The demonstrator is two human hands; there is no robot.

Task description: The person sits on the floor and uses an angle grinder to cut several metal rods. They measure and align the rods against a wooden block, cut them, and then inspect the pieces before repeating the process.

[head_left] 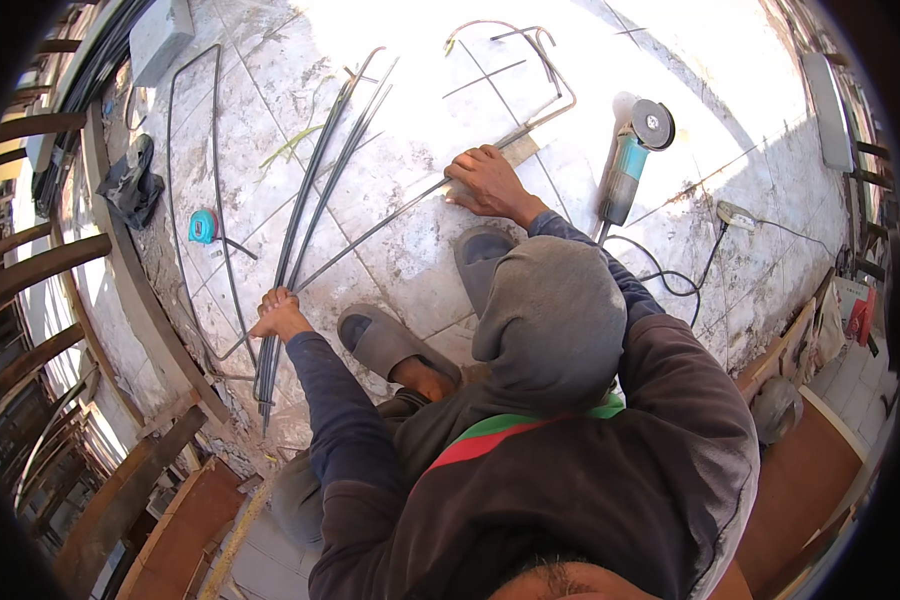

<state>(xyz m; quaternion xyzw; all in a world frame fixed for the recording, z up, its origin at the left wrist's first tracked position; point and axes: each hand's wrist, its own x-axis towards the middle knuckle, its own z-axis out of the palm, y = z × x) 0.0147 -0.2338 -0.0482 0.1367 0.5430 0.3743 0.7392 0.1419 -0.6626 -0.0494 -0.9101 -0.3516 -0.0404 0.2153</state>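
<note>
A long bar [385, 222] crosses the tiled floor diagonally, and my right hand [492, 183] grips it near a small wooden piece [520, 150]. My left hand [279, 315] is closed on the lower part of several steel rods [319, 150], where the long bar meets them. A bent wire frame [171, 150] lies left of the rods, with a teal tape measure [202, 226] inside it. More bent bars [540, 40] lie beyond my right hand. An angle grinder [626, 165] lies to the right, disc upward.
My feet in grey slides [383, 345] are between my hands. A power cord [690, 280] runs to a socket strip [736, 216] at right. A dark crumpled item [130, 183] and a pale block [158, 40] lie at left, beside wooden framing [120, 240].
</note>
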